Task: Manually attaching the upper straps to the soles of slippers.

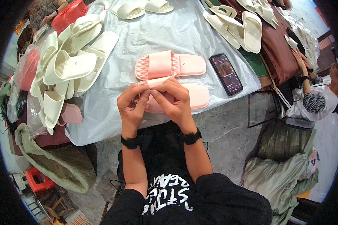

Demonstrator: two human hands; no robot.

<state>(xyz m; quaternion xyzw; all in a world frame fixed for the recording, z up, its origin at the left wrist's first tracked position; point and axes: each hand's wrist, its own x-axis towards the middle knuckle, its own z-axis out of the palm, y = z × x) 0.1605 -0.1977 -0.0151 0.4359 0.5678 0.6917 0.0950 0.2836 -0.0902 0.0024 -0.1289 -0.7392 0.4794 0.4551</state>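
Note:
Two pink slide slippers lie side by side on a plastic-covered table (97, 123) in front of me. The farther pink slipper (191, 64) is untouched, its strap and quilted insole in full sight. Over the nearer pink slipper (199, 95) both my hands meet, covering much of its strap. My left hand (132, 103) has thumb and forefinger pinched together. My right hand (174, 99) pinches against it, fingertips touching the left ones. Whatever lies between the fingertips is too small or hidden to make out.
A phone with a lit screen (227, 74) lies right of the slippers. Cream slippers (73, 67) are heaped at the left; a cream pair (127, 10) sits at the far edge, more (251, 32) at the right. Another person's hands (300, 60) work at the right. A red stool (39, 180) stands lower left.

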